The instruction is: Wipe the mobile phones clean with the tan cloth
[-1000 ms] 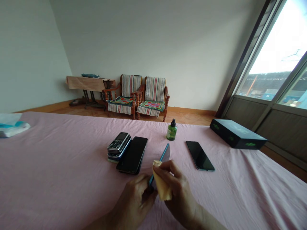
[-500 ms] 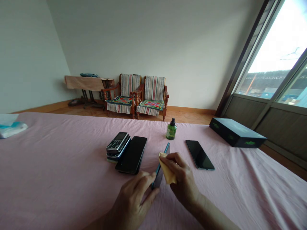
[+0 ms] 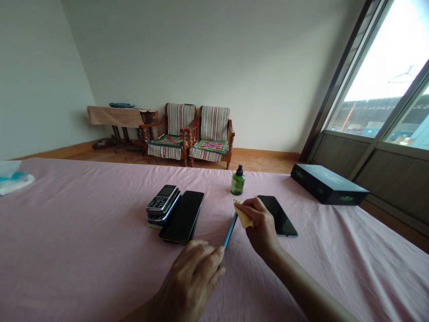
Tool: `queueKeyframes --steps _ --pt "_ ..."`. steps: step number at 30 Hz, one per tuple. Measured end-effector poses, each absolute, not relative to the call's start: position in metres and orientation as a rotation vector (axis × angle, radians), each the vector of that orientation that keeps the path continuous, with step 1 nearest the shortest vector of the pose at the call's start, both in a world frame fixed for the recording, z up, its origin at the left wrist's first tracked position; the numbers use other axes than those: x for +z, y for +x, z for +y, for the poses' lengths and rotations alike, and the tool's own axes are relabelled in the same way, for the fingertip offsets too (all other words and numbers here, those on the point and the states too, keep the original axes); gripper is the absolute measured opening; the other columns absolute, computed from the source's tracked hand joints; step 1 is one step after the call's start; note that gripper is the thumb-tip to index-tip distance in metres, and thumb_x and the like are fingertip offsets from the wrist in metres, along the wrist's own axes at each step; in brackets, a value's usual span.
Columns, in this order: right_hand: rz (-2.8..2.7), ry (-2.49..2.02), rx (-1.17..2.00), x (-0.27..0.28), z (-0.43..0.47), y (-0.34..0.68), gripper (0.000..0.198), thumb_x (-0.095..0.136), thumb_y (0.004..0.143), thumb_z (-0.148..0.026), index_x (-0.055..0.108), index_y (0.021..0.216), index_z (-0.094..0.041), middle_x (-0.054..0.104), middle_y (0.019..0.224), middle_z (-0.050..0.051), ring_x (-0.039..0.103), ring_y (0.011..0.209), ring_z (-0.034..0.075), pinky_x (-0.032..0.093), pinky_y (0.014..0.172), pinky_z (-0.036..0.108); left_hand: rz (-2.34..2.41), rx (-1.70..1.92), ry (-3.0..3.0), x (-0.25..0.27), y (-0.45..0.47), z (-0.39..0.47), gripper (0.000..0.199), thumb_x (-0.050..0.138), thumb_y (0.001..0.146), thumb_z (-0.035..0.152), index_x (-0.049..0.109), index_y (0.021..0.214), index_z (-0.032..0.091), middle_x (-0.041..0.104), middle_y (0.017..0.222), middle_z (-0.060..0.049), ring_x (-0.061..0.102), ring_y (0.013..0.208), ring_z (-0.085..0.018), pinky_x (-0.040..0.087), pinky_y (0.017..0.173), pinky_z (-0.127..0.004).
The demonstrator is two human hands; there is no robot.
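My left hand (image 3: 196,273) is closed on the near end of a blue-edged smartphone (image 3: 230,231), which stands on its long side with its thin edge up. Pinched in my right hand (image 3: 263,226) is a yellow cloth (image 3: 244,218), at the far end of that phone. To the left lies a black smartphone (image 3: 183,215), with another partly hidden beneath it. A silver keypad phone (image 3: 163,200) tops a small stack of phones beside it. Behind my right hand, a dark smartphone (image 3: 279,219) lies flat, partly covered by the hand.
A green bottle with a black cap (image 3: 237,181) stands beyond my hands. At the back right is a black box (image 3: 330,184). A tissue pack (image 3: 15,182) lies at the left edge of the pink cloth-covered surface (image 3: 83,237). Two chairs (image 3: 210,134) stand beyond it.
My right hand with the yellow cloth has slid away from me along the phone to its far end. The phone is turned so its edge faces up more, still in my left hand.
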State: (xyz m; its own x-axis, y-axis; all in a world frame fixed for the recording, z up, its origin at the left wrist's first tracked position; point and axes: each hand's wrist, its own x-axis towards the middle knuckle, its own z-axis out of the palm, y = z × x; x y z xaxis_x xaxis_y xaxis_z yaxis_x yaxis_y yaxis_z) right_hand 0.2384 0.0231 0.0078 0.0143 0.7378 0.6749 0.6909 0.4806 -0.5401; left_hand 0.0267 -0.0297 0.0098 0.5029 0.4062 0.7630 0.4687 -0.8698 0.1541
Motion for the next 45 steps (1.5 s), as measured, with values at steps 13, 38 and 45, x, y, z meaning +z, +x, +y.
queueKeyframes --steps 13,38,45 --pt "-1.805 -0.941 0.197 0.006 -0.032 0.187 0.043 0.052 0.070 0.002 0.064 0.105 -0.020 0.055 0.092 0.008 0.058 0.082 0.019 0.052 0.070 0.030 -0.851 -1.403 -2.709 0.005 0.023 -0.025 0.021 0.051 0.093 0.011 0.057 0.111 0.019 0.066 0.098 -0.006 0.062 0.098 -0.021 0.053 0.090 -0.033" --pt "-1.714 -1.060 0.185 0.012 -0.012 0.206 0.042 0.051 0.073 -0.001 0.071 0.104 -0.021 0.056 0.089 0.006 0.059 0.080 0.017 0.049 0.067 0.027 -0.856 -1.536 -2.638 0.002 0.020 -0.019 0.026 0.055 0.089 0.008 0.057 0.113 0.017 0.067 0.094 -0.005 0.066 0.091 -0.017 0.052 0.085 -0.025" --pt "-1.814 -0.986 0.164 0.011 -0.027 0.194 0.042 0.050 0.072 0.001 0.066 0.108 -0.015 0.054 0.092 0.010 0.057 0.082 0.020 0.051 0.068 0.032 -0.972 -1.545 -2.718 -0.001 0.020 -0.022 0.023 0.058 0.088 0.011 0.056 0.109 0.021 0.067 0.095 -0.003 0.066 0.090 -0.018 0.054 0.083 -0.028"
